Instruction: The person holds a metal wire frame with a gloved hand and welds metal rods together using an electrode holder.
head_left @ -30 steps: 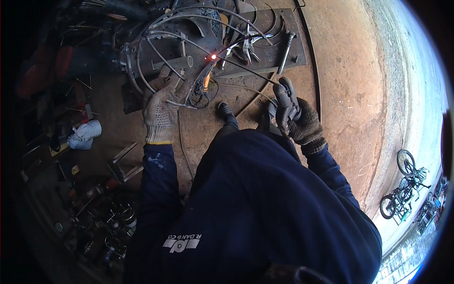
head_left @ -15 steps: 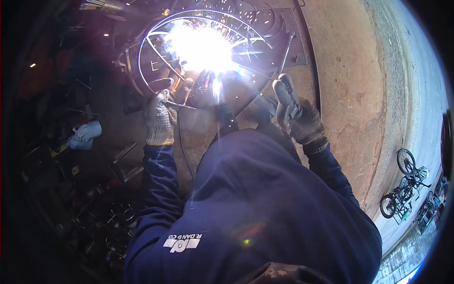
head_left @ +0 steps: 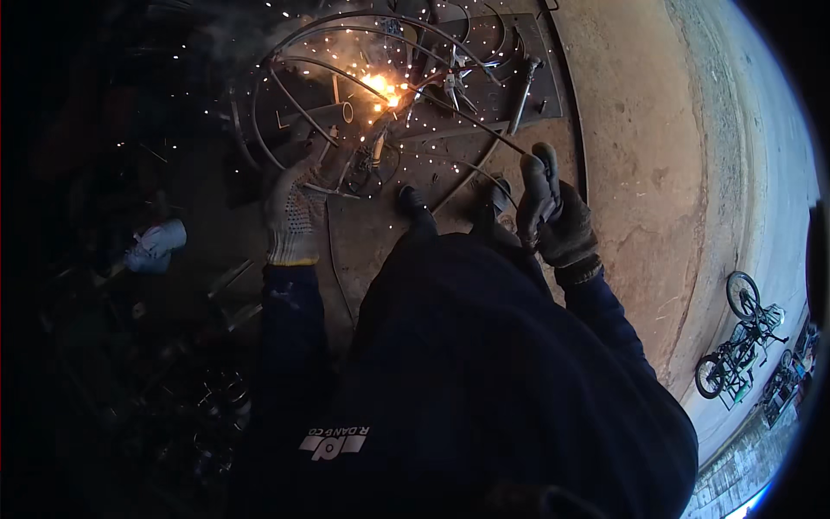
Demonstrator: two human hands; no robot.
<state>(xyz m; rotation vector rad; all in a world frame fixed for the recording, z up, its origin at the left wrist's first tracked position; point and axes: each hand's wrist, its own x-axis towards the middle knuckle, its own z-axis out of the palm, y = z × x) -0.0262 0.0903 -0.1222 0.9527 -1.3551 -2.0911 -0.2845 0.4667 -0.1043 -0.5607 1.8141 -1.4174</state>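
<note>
My left hand (head_left: 295,221), in a pale dotted work glove with a yellow cuff, is closed around the lower left of a frame of bent metal rods (head_left: 257,121). A small orange glow (head_left: 385,89) burns among the rods, throwing sparks and smoke. To the right, my right hand (head_left: 566,227), in a dark glove, is closed on what looks like a welding electrode holder (head_left: 538,195); its shape is partly lost in the dark. From it a thin electrode (head_left: 471,121) slants up left, its tip beside the glow.
Beyond the glow lies a dark metal plate (head_left: 501,104) with pliers (head_left: 454,84) and a hammer (head_left: 522,97). A round pipe (head_left: 324,118) sits left of the glow. My shoes (head_left: 413,201) are close below. At far right stands a bicycle (head_left: 739,337); a pale cloth bundle (head_left: 157,246) lies left.
The blinding white arc has died to a small orange glow, and the scene has darkened. My right hand has shifted slightly down and right; my left hand stays in place.
</note>
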